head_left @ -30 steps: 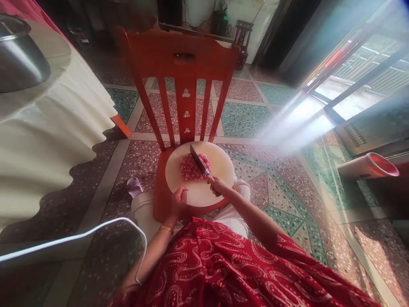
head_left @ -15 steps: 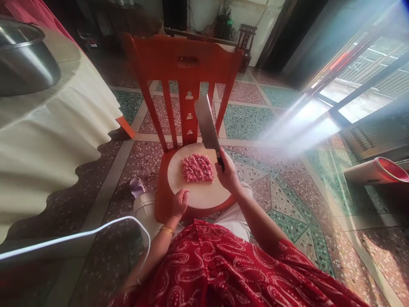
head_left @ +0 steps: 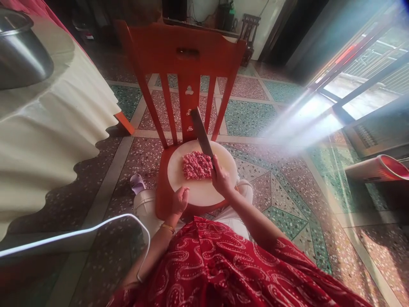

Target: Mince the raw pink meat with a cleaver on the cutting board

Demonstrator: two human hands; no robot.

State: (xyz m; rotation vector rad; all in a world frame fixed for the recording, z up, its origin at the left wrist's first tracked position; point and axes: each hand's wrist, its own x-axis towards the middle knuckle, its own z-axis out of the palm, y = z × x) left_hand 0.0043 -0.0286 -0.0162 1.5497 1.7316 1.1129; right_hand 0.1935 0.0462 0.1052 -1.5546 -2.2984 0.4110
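A flat slab of minced meat [head_left: 196, 165] lies on a round, pale chopping board [head_left: 179, 147], which rests on the seat of a wooden chair. My right hand [head_left: 221, 175] is closed round the handle of a cleaver [head_left: 202, 133]. The blade slants up and away to the left, over the far right part of the meat, its face turned nearly edge-on to me. Whether the blade touches the meat I cannot tell. At the near left rim of the board, my left hand [head_left: 180, 199] is closed on the edge, its thumb towards the top surface.
The red-brown chair [head_left: 188, 36] has its back on the far side of the board. A cloth-covered table [head_left: 79, 106] with a steel pot [head_left: 24, 53] stands to the left. A white cable [head_left: 79, 231] crosses at lower left. A bin [head_left: 380, 168] lies on the right.
The cleaver has come down and turned, so its blade now shows narrower and lower. My right hand has shifted slightly left and nearer. My left hand stays at the board's rim.
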